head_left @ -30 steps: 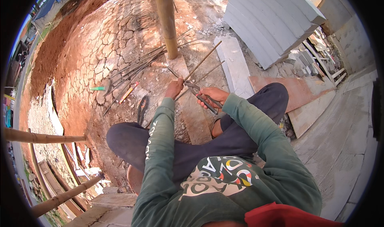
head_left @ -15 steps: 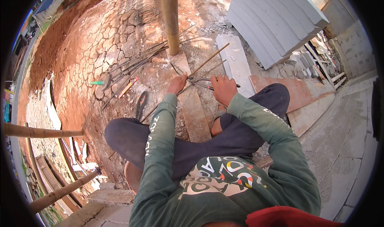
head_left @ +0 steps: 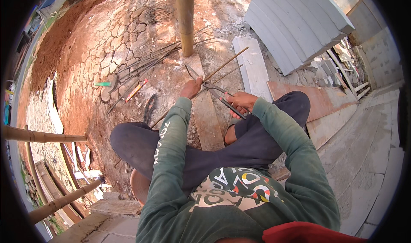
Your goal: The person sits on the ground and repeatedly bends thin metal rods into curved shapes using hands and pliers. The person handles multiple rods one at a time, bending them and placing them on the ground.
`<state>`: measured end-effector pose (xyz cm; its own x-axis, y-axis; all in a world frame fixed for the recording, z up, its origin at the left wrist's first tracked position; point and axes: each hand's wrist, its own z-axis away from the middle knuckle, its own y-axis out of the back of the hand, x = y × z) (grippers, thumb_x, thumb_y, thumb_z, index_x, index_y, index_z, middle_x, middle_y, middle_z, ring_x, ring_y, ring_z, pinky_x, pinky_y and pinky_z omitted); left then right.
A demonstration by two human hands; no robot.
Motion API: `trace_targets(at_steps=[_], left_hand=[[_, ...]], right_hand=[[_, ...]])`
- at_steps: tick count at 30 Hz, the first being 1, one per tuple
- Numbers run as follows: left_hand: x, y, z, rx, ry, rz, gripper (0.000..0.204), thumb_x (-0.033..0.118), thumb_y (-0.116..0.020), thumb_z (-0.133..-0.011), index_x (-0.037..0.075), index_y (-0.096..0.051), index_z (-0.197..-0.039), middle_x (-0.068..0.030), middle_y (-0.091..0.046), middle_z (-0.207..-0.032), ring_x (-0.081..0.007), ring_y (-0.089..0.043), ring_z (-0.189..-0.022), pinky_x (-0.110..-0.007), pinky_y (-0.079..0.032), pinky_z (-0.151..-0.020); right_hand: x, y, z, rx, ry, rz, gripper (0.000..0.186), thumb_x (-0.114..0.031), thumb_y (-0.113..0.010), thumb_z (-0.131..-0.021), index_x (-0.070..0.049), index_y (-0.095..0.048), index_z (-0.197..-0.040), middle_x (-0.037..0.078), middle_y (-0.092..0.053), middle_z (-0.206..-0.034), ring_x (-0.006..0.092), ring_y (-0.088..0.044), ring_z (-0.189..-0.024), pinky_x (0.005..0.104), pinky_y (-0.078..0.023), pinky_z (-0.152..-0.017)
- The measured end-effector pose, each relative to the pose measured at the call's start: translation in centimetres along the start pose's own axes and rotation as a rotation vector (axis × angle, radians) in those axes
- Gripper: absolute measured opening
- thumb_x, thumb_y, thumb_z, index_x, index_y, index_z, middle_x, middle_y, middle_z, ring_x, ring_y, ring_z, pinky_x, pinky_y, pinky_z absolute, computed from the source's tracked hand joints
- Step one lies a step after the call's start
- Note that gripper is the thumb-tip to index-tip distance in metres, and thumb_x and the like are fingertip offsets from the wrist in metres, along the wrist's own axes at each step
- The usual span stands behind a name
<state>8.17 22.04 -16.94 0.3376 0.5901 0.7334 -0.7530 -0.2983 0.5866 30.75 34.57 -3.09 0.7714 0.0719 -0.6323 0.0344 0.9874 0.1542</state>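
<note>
My left hand (head_left: pixel 191 88) is closed around thin metal rods above a wooden plank (head_left: pixel 207 121). A longer brownish rod (head_left: pixel 231 61) sticks out from that spot to the upper right, with a thinner rod (head_left: pixel 228 74) beside it. A short bent end of metal (head_left: pixel 190 71) shows just past my left fingers. In my right hand (head_left: pixel 240 103) are the dark handles of long-handled pincers (head_left: pixel 219 89). Their jaws sit at the rods, right beside my left hand. Exactly what the jaws bite on is too small to make out.
A bamboo post (head_left: pixel 185 24) rises beyond the plank. Loose rods (head_left: pixel 145 62) lie left of it, near a green-handled tool (head_left: pixel 102 84) and a dark looped tool (head_left: pixel 149 108). Stacked grey slabs (head_left: pixel 295 29), a pale block (head_left: pixel 252 67) and boards (head_left: pixel 308 99) are on the right.
My right hand has turned and dropped toward my knee, swinging the pincers' handles downward. The jaws stay by the rods, and my left hand has hardly moved.
</note>
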Motion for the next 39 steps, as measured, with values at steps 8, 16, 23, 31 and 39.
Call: trace_targets(at_steps=[8,16,23,31,39], left_hand=[[0.4,0.6,0.7,-0.009,-0.006,-0.022,0.06,0.051,-0.032,-0.095,0.0,-0.063,-0.101,-0.034,-0.061,-0.1,-0.0504,-0.057,-0.097,-0.053,-0.042,-0.086],[0.7,1.1,1.0,0.004,-0.057,-0.171,0.042,0.041,-0.03,-0.099,0.009,-0.056,-0.11,-0.0302,-0.062,-0.101,-0.0497,-0.059,-0.094,-0.055,-0.045,-0.083],[0.7,1.1,1.6,0.043,-0.163,-0.326,0.039,0.037,-0.028,-0.1,0.011,-0.054,-0.111,-0.0298,-0.063,-0.098,-0.0487,-0.06,-0.092,-0.055,-0.046,-0.082],[1.5,0.9,1.6,0.056,0.034,-0.072,0.065,0.051,-0.025,-0.097,0.001,-0.066,-0.099,-0.0338,-0.06,-0.105,-0.0512,-0.056,-0.1,-0.053,-0.042,-0.09],[-1.2,0.1,-0.1,0.145,-0.021,-0.118,0.068,0.055,-0.026,-0.095,0.001,-0.067,-0.098,-0.0339,-0.061,-0.104,-0.0509,-0.056,-0.102,-0.052,-0.042,-0.092]], right_hand=[[-1.7,-1.6,2.4,0.996,0.699,1.435,0.04,-0.028,-0.071,-0.08,-0.001,-0.053,-0.104,0.014,-0.058,-0.078,0.0306,-0.066,-0.071,0.0456,-0.051,-0.061],[-0.3,0.3,0.2,0.492,0.356,0.977,0.047,-0.04,-0.05,-0.095,0.002,-0.067,-0.084,0.024,-0.062,-0.072,0.044,-0.062,-0.071,0.0519,-0.049,-0.065],[8.4,-4.2,-6.1,0.667,0.344,0.556,0.052,-0.046,-0.048,-0.094,0.002,-0.066,-0.085,0.03,-0.063,-0.076,0.0495,-0.06,-0.076,0.0547,-0.047,-0.071],[10.6,-4.6,-8.0,0.739,0.429,0.563,0.048,-0.044,-0.046,-0.095,0.001,-0.063,-0.088,0.03,-0.062,-0.081,0.0491,-0.059,-0.077,0.0552,-0.046,-0.073],[5.0,-3.1,-3.6,-0.289,-0.08,-0.654,0.065,-0.059,-0.026,-0.099,-0.002,-0.057,-0.091,0.006,-0.057,-0.071,0.0129,-0.057,-0.061,0.025,-0.048,-0.055]])
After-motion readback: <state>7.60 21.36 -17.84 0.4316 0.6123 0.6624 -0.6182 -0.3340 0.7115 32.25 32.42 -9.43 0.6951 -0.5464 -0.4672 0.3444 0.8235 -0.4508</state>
